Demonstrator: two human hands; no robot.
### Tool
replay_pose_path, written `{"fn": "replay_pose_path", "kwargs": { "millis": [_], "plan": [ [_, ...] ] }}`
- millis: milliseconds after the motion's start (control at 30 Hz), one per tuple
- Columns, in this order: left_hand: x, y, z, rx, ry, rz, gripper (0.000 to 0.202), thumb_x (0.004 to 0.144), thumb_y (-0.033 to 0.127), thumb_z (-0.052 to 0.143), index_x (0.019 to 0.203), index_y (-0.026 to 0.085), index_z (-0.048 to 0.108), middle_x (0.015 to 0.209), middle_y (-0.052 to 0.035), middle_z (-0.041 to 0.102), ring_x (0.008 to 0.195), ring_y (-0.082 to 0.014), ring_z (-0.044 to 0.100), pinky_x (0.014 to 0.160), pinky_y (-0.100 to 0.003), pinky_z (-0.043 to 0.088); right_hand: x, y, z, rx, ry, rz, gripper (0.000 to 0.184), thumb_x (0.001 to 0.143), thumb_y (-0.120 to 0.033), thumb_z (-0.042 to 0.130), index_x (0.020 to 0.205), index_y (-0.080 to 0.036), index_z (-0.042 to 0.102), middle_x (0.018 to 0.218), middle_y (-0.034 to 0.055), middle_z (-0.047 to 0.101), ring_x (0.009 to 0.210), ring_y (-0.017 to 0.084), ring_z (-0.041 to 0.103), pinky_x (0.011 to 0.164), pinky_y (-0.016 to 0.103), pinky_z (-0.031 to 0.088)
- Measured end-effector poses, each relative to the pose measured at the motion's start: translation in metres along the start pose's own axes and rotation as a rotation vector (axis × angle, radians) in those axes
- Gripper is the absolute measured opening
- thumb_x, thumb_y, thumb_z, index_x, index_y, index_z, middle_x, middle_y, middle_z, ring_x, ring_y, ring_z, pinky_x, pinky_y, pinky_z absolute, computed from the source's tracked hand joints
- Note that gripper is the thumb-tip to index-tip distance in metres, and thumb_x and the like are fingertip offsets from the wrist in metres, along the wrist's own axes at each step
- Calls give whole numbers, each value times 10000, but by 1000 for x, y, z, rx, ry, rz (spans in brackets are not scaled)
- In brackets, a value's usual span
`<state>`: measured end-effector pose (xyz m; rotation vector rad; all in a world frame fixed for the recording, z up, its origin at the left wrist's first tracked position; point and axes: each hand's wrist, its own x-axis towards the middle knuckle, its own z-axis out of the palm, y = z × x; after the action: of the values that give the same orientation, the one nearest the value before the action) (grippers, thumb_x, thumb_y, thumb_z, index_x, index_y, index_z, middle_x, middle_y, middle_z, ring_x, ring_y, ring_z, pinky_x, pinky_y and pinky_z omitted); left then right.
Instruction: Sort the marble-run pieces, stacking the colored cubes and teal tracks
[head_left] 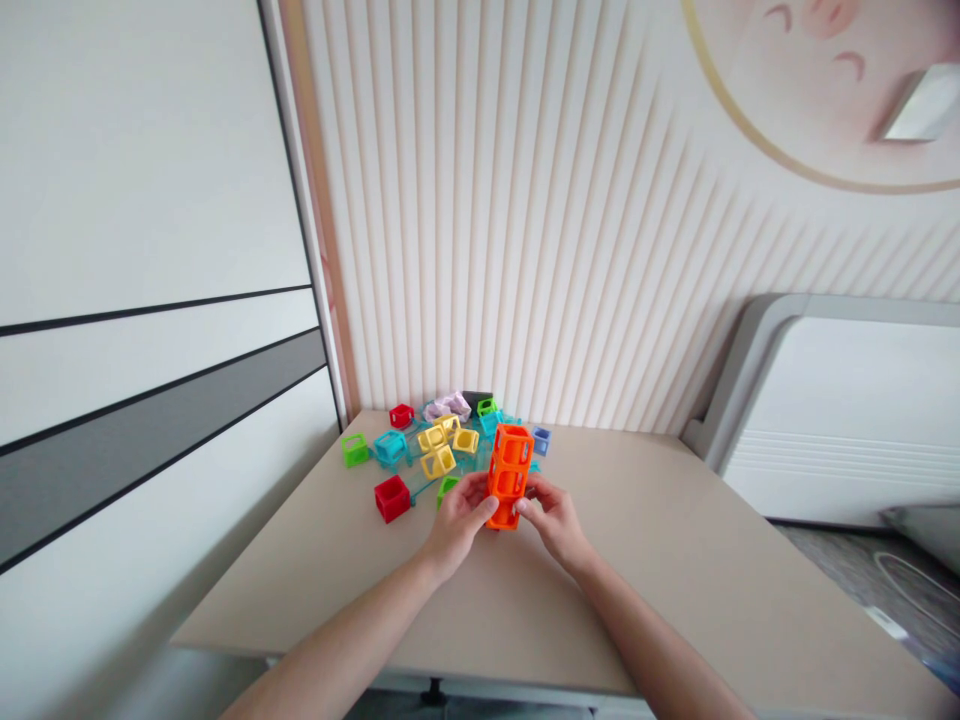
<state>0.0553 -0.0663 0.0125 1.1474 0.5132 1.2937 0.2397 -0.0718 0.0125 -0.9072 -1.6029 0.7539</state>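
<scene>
An orange tower of three hollow cubes [509,476] stands upright over the beige table [675,560]. My left hand [459,522] grips its lower left side with thumb and fingers. My right hand [553,518] pinches the lower right side. Both hands are closed on the tower's bottom cubes. Behind it lies a scatter of hollow cubes: a red one [392,497], a green one [355,449], yellow ones [439,447], a light blue one [390,446] and a small blue one [541,440].
The table sits in a corner, with a ribbed white wall [570,250] behind and a panelled wall [150,330] at the left. A white and grey headboard [840,410] stands at the right. More cubes, red [401,415] and green [487,406], lie near the wall.
</scene>
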Motion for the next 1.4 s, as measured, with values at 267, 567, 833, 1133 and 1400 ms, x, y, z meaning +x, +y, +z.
{"fn": "replay_pose_path", "kwargs": {
  "millis": [267,567,833,1133,1400],
  "plan": [
    [-1,-5,-3,5,-58,2,438,752,367,816,1115,181,656,1135,-127,717,1085,-276,661,975,-412,487,0,-3,-5,102,-36,52,386,776,-546,750,929,-195,701,897,60,709,799,207,618,767,346,513],
    [-2,1,0,-7,-67,0,443,756,379,812,1123,185,657,1128,-117,713,1086,-269,652,969,-398,486,-2,-8,-2,206,-84,94,453,779,-570,734,1029,-197,680,1010,84,703,947,253,646,866,398,528],
    [-4,5,2,-8,-55,-19,477,726,389,833,1126,187,668,1139,-117,711,1105,-279,641,989,-406,473,-2,-10,-5,139,-135,83,386,839,-542,679,1048,-217,687,1053,87,696,959,255,633,921,420,505],
    [2,0,0,-34,85,69,425,764,382,800,1116,205,640,1125,-80,703,1066,-235,644,959,-362,472,-2,-4,6,-110,-37,-117,561,847,-613,638,1273,-248,624,1033,74,660,884,225,595,778,349,504],
    [0,0,2,62,109,137,444,720,356,832,1071,213,602,1080,-64,672,1074,-241,619,958,-358,469,-3,-7,14,-284,2,-140,483,821,-533,712,1177,-220,619,920,60,673,793,214,585,716,330,499]
  ]
}}
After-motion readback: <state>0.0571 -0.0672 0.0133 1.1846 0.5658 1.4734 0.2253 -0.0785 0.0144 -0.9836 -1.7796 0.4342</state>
